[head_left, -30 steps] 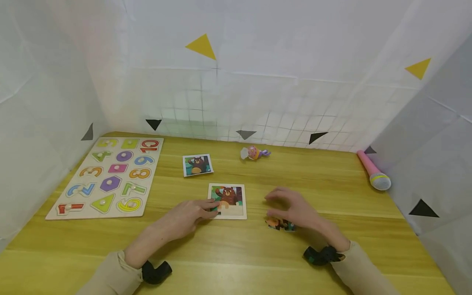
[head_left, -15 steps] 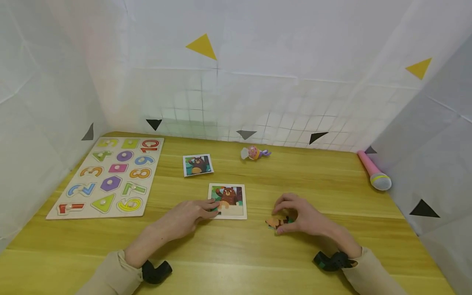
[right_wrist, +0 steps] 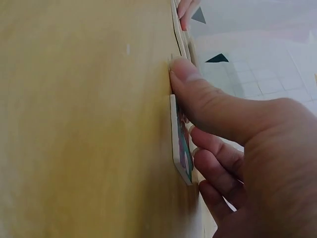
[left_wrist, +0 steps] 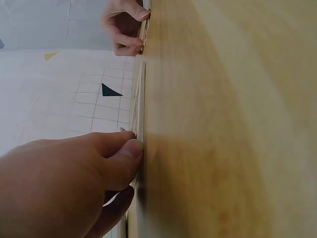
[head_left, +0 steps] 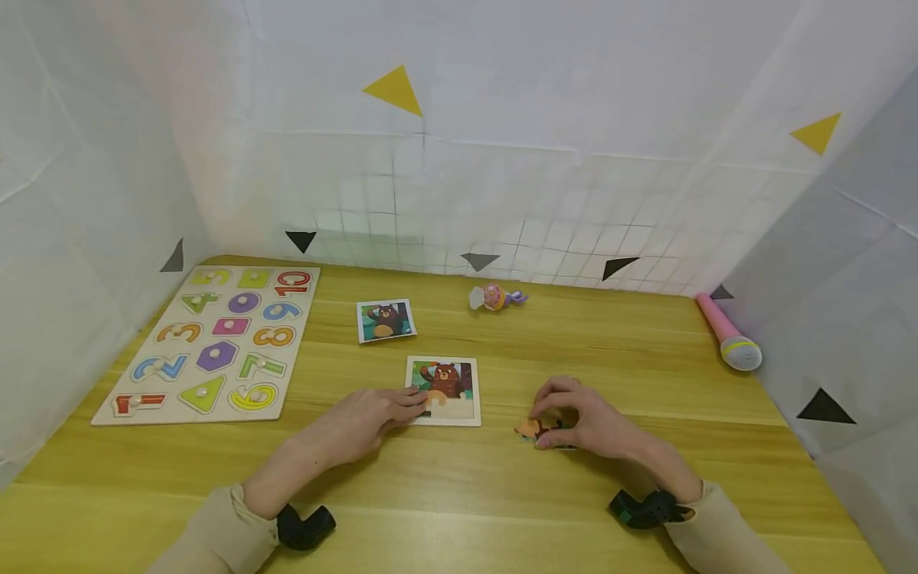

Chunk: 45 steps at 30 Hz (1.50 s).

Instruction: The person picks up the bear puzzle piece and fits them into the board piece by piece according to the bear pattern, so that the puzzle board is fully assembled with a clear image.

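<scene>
My left hand [head_left: 373,418] holds the left side of a small bear jigsaw puzzle [head_left: 455,379], fingers over the picture. In the left wrist view its thumb lies against the near edge of the puzzle frame [left_wrist: 140,99]. The puzzle's lower part shows bare pale backing [head_left: 455,410]. To the right, my right hand [head_left: 591,422] pinches an orange and brown puzzle piece [head_left: 531,428] between thumb and fingers, low over the table. In the right wrist view a teal and purple piece [right_wrist: 182,148] lies beside the thumb; fingers hide part of the pieces.
A bear picture card [head_left: 386,320] lies behind the puzzle. At the left is a number and shape peg board [head_left: 222,351]. A small pink and purple toy [head_left: 495,297] lies near the back wall, a pink toy microphone [head_left: 727,335] at the right edge.
My right hand came down to the right and closed its thumb and fingers on the loose puzzle piece, which has shifted slightly. My left hand has stayed on the puzzle.
</scene>
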### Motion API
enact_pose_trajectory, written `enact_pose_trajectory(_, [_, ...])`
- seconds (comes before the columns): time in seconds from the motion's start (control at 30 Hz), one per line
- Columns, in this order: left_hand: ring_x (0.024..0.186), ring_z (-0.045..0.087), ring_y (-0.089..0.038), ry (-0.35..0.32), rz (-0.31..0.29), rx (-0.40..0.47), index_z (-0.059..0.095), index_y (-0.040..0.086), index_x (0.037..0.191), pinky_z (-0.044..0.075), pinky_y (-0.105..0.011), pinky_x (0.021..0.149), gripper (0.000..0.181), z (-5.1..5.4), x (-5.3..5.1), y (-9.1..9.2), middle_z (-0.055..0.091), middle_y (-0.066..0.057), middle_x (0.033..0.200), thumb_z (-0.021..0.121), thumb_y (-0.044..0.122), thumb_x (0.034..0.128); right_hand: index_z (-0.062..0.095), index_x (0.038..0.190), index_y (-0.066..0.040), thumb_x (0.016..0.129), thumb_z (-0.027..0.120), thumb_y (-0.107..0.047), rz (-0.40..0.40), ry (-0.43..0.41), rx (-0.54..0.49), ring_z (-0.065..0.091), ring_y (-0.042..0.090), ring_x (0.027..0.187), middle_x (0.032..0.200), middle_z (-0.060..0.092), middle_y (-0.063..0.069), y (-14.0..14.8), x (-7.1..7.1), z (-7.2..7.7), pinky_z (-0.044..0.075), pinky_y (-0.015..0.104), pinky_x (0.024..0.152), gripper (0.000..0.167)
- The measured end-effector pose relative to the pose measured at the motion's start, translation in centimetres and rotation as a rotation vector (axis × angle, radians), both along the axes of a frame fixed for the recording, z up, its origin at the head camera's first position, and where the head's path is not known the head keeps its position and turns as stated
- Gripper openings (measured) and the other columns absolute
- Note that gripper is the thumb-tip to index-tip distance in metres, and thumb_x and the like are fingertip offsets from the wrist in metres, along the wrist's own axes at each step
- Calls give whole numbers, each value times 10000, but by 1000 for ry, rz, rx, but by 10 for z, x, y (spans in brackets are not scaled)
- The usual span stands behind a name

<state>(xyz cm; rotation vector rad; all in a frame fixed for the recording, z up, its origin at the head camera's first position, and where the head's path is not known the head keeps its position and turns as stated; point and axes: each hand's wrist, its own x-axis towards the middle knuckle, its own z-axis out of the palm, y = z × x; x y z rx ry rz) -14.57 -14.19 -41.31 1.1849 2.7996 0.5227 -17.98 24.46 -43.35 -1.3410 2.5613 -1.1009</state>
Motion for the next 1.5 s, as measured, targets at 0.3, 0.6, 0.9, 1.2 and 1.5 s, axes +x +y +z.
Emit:
enact_pose_trajectory(0.3, [1312,554,-245,0,2,5,622,119,1371,506,-433,1031,366,-1,-1,0,536,-25,1475,573,85,1010,743,1029,-234,785,848,-241,-24,12,4,559,116,951,1066,603,-43,1,-1,-2,499,299,808,266])
enact_pose_trajectory(0.6, [1295,569,-243,-6,11,26,621,103,1373,514,-423,1021,365,-2,-1,1,554,-30,1460,580,99,1011,755,1017,-223,781,850,-229,-28,11,5,561,123,944,1061,614,-41,1,0,0,502,299,803,255])
enact_pose_trajectory(0.9, [1294,572,-259,31,4,28,637,110,1355,514,-423,1025,346,-3,-1,1,553,-43,1466,577,110,1014,752,1042,-199,812,826,-196,4,26,-16,563,139,951,1069,622,-20,0,0,1,495,310,807,241])
enact_pose_trajectory(1.2, [1331,539,-285,53,12,26,640,118,1352,503,-436,1038,346,-3,-1,-1,531,-64,1487,586,125,1011,722,1081,-165,804,824,-93,-13,10,-43,596,205,938,1072,649,30,-3,-2,-3,522,338,779,304])
enact_pose_trajectory(1.5, [1334,537,-272,31,27,26,589,109,1406,484,-454,1055,402,-1,-2,-1,538,-70,1475,601,141,1005,722,1119,-189,851,802,-226,-73,45,16,618,102,933,1082,659,-75,-8,0,3,547,280,769,282])
